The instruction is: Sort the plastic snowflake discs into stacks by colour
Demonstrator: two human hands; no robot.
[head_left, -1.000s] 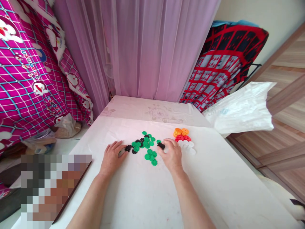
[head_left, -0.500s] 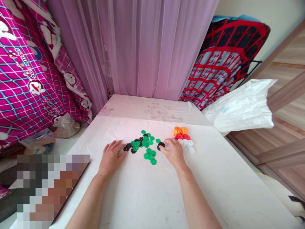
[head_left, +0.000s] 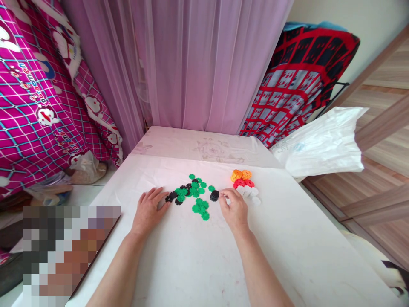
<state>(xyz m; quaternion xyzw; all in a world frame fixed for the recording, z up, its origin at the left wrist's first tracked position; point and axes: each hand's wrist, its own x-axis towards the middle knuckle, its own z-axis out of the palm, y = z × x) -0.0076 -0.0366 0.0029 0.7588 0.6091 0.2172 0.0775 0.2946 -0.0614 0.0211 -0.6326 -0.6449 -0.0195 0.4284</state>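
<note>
My left hand (head_left: 149,211) lies on the table with its fingers spread, the fingertips beside a few black notched plastic discs (head_left: 172,196). A mixed heap of black discs and green discs (head_left: 194,188) spreads to the right of it. Nearer to me lies a separate cluster of green discs (head_left: 200,207). My right hand (head_left: 234,207) rests just right of a small stack of black discs (head_left: 214,195), apart from it, fingers loosely bent and holding nothing visible. Beyond that hand sit orange discs (head_left: 241,175), red discs (head_left: 243,183) and white discs (head_left: 251,192).
A white cloth covers the table (head_left: 191,264). On the right edge stands a white plastic bag (head_left: 322,145). A purple curtain (head_left: 198,64) hangs behind, with a pink patterned cloth (head_left: 54,85) on the left and a red-and-black cloth (head_left: 297,76) on the right.
My right hand has let go of the black discs and drawn slightly back to the right, leaving them as a stack on the table. My left hand has stayed in place.
</note>
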